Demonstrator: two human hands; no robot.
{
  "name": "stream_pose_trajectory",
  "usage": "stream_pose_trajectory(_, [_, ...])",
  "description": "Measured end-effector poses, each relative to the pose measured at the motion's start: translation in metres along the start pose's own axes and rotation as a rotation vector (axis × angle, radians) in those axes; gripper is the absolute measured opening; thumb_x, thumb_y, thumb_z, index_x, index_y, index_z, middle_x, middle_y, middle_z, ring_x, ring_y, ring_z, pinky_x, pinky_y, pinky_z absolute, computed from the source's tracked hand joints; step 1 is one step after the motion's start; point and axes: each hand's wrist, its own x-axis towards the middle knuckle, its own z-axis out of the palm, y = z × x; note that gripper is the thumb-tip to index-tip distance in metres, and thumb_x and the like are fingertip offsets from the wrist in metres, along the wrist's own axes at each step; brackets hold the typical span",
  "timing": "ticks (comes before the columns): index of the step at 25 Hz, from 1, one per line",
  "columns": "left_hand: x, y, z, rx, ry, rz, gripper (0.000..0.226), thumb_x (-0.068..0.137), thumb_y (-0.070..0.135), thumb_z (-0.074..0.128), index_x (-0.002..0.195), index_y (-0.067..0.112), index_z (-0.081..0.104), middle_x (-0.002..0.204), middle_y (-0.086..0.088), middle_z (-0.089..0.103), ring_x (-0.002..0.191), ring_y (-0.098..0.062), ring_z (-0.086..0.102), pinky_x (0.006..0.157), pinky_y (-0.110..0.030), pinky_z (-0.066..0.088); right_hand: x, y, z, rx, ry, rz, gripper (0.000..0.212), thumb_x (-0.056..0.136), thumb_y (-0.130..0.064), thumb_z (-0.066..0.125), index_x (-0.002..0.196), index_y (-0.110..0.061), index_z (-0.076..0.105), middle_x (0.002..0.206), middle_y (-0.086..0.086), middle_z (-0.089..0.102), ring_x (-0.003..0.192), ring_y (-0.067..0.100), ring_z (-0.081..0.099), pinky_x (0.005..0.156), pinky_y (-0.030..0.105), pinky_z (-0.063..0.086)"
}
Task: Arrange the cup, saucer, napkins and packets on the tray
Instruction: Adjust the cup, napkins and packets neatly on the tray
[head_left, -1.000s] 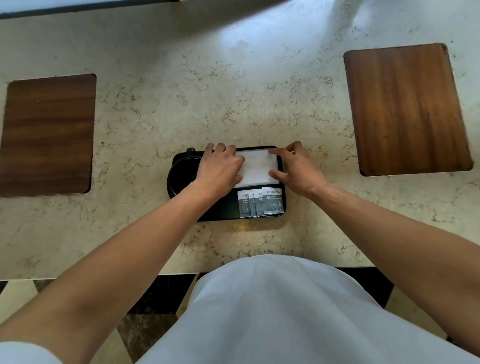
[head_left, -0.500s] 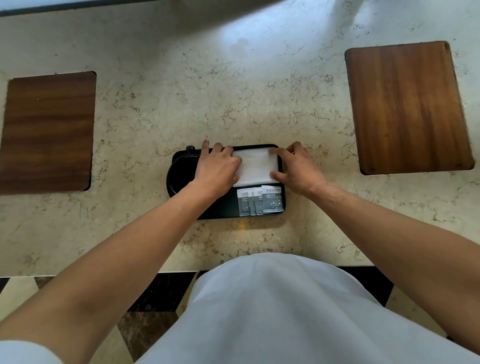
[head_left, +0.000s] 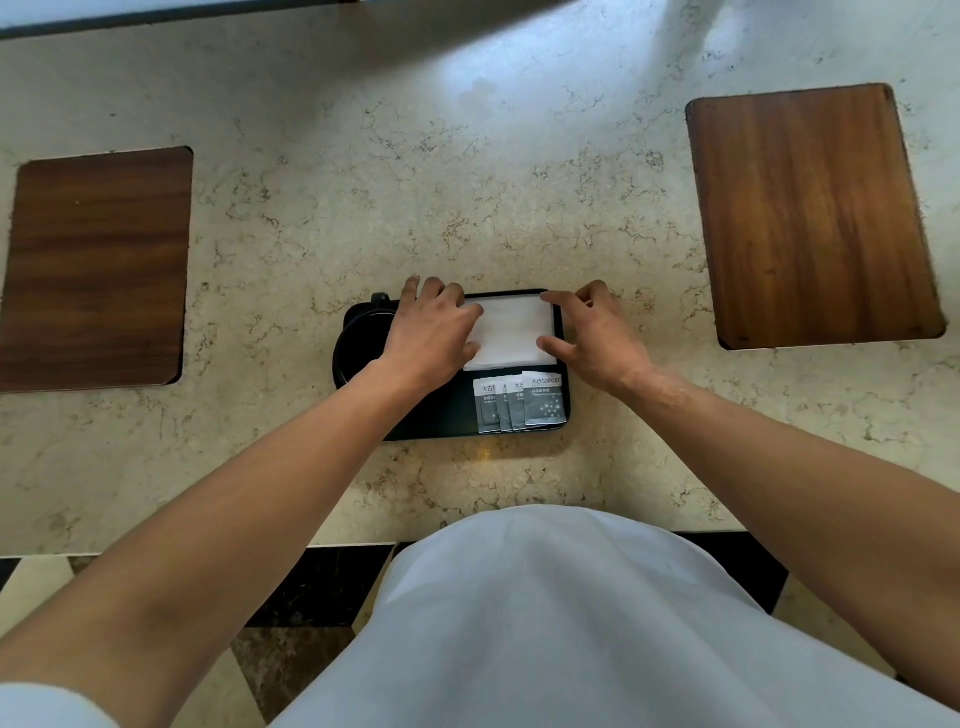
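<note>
A black tray (head_left: 447, 418) lies on the marble counter in front of me. White folded napkins (head_left: 511, 332) sit at its far right part. My left hand (head_left: 431, 332) rests on the napkins' left edge, fingers spread. At their right edge is my right hand (head_left: 592, 332), thumb and forefinger touching the stack. Several grey packets (head_left: 519, 402) fan out in the tray's near right corner. A black cup with its saucer (head_left: 358, 338) is at the tray's left end, mostly hidden by my left hand.
Two dark wooden boards are on the counter, one far left (head_left: 96, 267) and one far right (head_left: 810, 215). The counter's near edge (head_left: 208, 548) runs just below my forearms, with a tiled floor beneath.
Both hands stay on the napkins' sides with only slight shifts of the fingers. The tray and packets have not moved.
</note>
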Motion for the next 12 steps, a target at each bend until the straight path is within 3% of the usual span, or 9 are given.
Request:
stream_pose_trajectory(6, [-0.014,0.013,-0.005,-0.182,0.16,0.032,0.049,0.094,0.04,0.064,0.136,0.015,0.06,0.133,-0.01,0.06,0.127,-0.031,0.049,0.111,-0.043,0.035,-0.009,-0.006,-0.002,-0.011,0.089,-0.052,0.055,0.093,-0.047,0.065,0.143,-0.032,0.051,0.129,0.006,0.044,0.122,0.023,0.042,0.105,0.039,0.042])
stream_pose_trajectory(12, [-0.043,0.04,0.003,-0.317,0.158,0.047,0.046,0.094,0.037,0.064,0.133,0.013,0.063,0.131,-0.009,0.059,0.124,-0.026,0.051,0.105,-0.039,0.044,-0.033,-0.012,0.01,-0.032,0.122,-0.109,0.045,0.092,-0.042,0.069,0.133,-0.024,0.061,0.116,0.005,0.048,0.113,0.021,0.044,0.1,0.037,0.044])
